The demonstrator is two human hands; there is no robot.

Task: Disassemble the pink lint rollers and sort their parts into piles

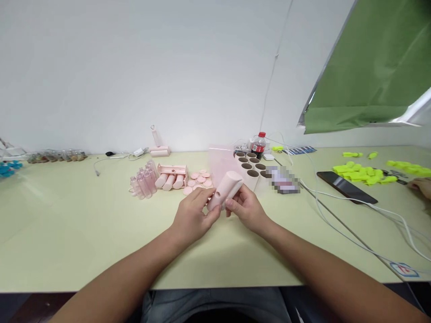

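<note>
My left hand [194,211] and my right hand [249,207] hold a pink plastic cylinder [228,183] between them, tilted above the table. It has a smooth round end, a lengthwise edge on its right side and a small round hole near my left fingertips. The left thumb and fingers pinch its lower end; the right fingers wrap its right side, partly hidden behind it. Just beyond lie several flat pink discs [201,179]. A pile of pink cylinders [172,178] sits further left, beside upright translucent pink bottle-shaped pieces [144,181].
Several rolls with brown cores [253,173] stand behind my right hand, near a cola bottle [258,146]. A clear pinkish bag [220,161] lies alongside. Rightward are a phone [346,187], white cables [336,194], neon-yellow pieces [360,172] and another person's hand [420,185].
</note>
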